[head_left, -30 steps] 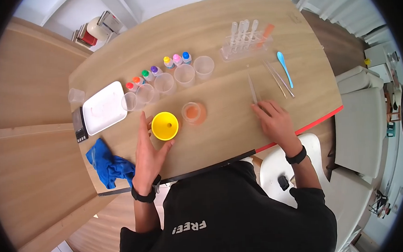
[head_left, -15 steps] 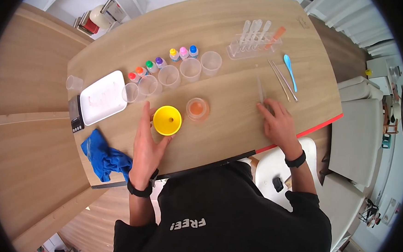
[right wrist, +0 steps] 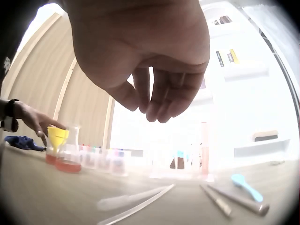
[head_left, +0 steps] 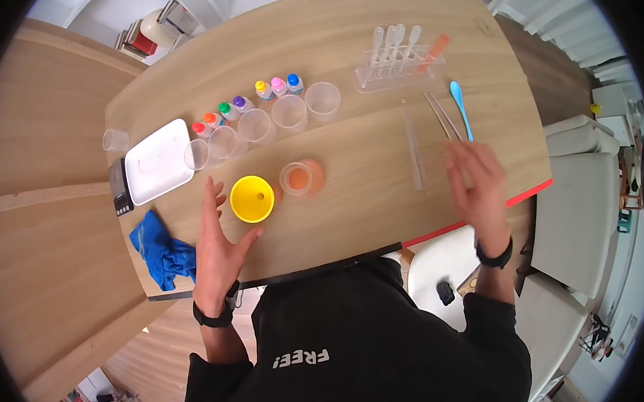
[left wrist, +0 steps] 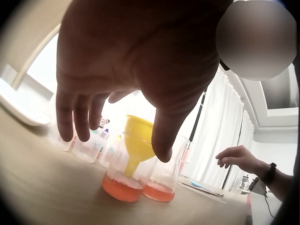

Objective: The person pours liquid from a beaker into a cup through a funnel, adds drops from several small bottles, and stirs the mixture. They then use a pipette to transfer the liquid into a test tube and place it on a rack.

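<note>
A yellow funnel (head_left: 242, 201) stands in a clear cup of orange-red liquid (left wrist: 123, 188). My left hand (head_left: 218, 255) is spread beside the funnel, thumb on one side and fingers on the other, gripping nothing. Touching or just behind that cup in the left wrist view is another clear vessel (left wrist: 159, 193) with orange-red liquid. My right hand (head_left: 481, 191), blurred in the head view, hovers near two thin sticks (right wrist: 218, 200), its fingers loosely bent and holding nothing. Under it in the right wrist view lie a plastic dropper (right wrist: 119, 201) and a long clear strip (right wrist: 140, 206).
Several clear cups (head_left: 256, 126) line up before small bottles with coloured caps (head_left: 228, 109). A rack (head_left: 395, 75) holds droppers and an orange tube. A blue spoon (head_left: 460, 108) lies at the right. On the left are a white tray (head_left: 151, 183), a scale (head_left: 122, 206) and a blue cloth (head_left: 161, 255).
My right hand has let go of the slender clear pieces and moved right towards the thin sticks, leaving them on the table. My left hand's thumb and fingers have opened away from the funnel.
</note>
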The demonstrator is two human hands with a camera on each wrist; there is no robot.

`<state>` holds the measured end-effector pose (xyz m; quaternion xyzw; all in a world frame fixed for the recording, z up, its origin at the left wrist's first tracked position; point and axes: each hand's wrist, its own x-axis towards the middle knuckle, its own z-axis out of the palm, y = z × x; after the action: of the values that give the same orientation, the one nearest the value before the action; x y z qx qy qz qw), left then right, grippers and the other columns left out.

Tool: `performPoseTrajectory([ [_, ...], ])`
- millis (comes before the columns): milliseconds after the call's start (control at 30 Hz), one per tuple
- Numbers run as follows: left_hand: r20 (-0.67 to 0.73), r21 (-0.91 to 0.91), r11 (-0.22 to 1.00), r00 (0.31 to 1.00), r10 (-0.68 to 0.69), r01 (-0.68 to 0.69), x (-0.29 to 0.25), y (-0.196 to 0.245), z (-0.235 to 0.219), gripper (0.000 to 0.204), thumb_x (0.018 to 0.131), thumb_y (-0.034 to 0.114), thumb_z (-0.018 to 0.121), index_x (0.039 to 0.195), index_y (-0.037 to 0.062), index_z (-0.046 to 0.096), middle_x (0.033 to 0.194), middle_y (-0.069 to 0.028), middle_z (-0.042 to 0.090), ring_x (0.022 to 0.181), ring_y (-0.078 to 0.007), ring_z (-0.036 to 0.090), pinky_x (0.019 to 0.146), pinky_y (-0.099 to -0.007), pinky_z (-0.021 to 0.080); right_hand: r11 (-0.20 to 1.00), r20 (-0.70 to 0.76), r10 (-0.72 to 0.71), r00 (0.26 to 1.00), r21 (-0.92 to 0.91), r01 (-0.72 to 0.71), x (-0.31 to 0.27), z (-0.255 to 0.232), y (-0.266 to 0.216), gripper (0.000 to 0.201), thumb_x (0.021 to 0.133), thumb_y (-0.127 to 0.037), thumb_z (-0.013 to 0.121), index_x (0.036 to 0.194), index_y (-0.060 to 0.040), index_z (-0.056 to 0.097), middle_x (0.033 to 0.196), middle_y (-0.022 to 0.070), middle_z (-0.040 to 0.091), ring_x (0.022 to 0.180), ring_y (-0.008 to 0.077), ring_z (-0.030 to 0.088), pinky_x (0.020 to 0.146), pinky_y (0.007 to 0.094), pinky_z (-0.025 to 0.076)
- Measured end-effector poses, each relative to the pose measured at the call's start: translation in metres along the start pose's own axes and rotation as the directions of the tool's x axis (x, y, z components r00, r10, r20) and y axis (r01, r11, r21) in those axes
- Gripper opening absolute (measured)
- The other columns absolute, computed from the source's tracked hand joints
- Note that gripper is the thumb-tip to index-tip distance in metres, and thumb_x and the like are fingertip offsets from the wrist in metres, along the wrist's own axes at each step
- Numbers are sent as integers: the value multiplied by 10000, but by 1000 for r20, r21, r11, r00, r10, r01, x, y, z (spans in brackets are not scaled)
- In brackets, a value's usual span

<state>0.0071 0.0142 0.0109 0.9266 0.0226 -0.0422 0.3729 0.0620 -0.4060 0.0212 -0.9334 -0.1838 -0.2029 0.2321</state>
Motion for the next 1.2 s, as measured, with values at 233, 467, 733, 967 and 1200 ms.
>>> performPoseTrajectory([
  [233, -144, -32, 999, 989, -29, 25, -22, 7, -6, 1205, 748, 17, 928, 1712, 70, 207, 1598, -190, 516, 1385, -348, 581, 1127, -470, 498, 887, -59, 367, 928, 322, -331, 94, 5, 69, 352, 1016, -219, 759, 1313, -32, 734, 1042, 83, 766, 921, 161, 714, 833, 321, 568],
  [467, -153, -28, 998, 986, -65, 61, -36, 9, 0, 1203, 756, 19, 930, 1714, 80, 205, 1611, -184, 496, 1393, -346, 567, 1124, -462, 496, 805, 33, 302, 953, 527, -273, 142, 51, 117, 361, 1008, -204, 762, 1317, -20, 732, 1130, 57, 758, 1023, 171, 712, 898, 321, 560],
  [733, -133, -2, 994, 985, -109, 109, -30, 20, 8, 1189, 759, -11, 914, 1716, 100, 217, 1602, -184, 506, 1411, -326, 561, 1160, -474, 480, 813, 93, 266, 960, 513, -275, 141, 61, 140, 307, 1000, -162, 766, 1264, -6, 748, 1161, 58, 777, 1075, 150, 715, 932, 333, 563],
  [967, -95, 16, 1000, 995, 22, -21, -8, 24, 18, 1220, 772, 35, 923, 1721, 98, 159, 1555, -228, 522, 1410, -404, 549, 1172, -462, 478, 805, 19, 245, 969, 552, -215, 139, 54, 132, 293, 1003, -161, 770, 1255, -13, 753, 1180, 71, 784, 1088, 142, 722, 916, 314, 569],
  [1200, -62, -87, 996, 998, -15, 9, 7, 21, 27, 1128, 811, -3, 878, 1716, 97, 213, 1550, -227, 557, 1438, -368, 552, 1191, -442, 450, 850, -315, 257, 914, 523, -58, 132, -12, 77, 257, 1008, -110, 766, 1230, 15, 737, 1276, 125, 763, 1081, 170, 741, 927, 308, 584],
])
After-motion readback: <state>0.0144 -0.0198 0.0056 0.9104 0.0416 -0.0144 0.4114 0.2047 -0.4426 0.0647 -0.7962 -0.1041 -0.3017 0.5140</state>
